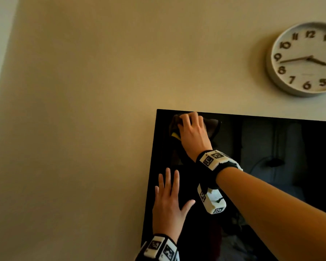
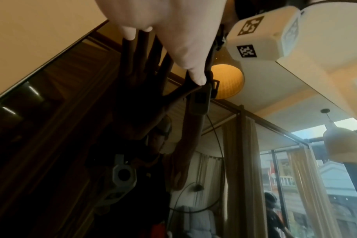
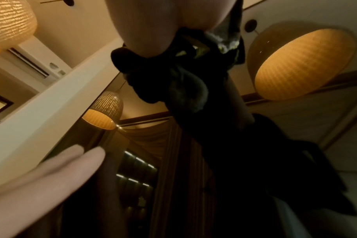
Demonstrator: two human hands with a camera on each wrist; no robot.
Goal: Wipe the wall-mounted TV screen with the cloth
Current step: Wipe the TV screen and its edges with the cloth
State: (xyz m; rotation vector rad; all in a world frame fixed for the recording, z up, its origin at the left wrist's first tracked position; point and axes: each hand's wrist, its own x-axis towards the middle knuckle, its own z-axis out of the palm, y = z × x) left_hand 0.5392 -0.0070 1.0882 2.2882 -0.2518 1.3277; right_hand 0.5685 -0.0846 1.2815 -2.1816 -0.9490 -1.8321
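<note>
- Head view: right hand point(image 1: 193, 133) is reaching up, fingers curled over a dark cloth point(image 1: 213, 129), pressing it on the TV screen point(image 1: 271, 166) near its top-left corner. Left hand point(image 1: 167, 200) is lying flat, fingers spread, on the screen's left edge below.
- Left wrist view: left hand's fingertips point(image 2: 198, 77) are touching the glass, gripping nothing.
- Right wrist view: cloth point(image 3: 173, 77) is bunching under the right hand's palm point(image 3: 145, 25).

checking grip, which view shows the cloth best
Right wrist view: the cloth hangs bunched under the right hand. Head view shows only dark edges and a yellow patch around that hand. Left wrist view doesn't show it clearly.
</note>
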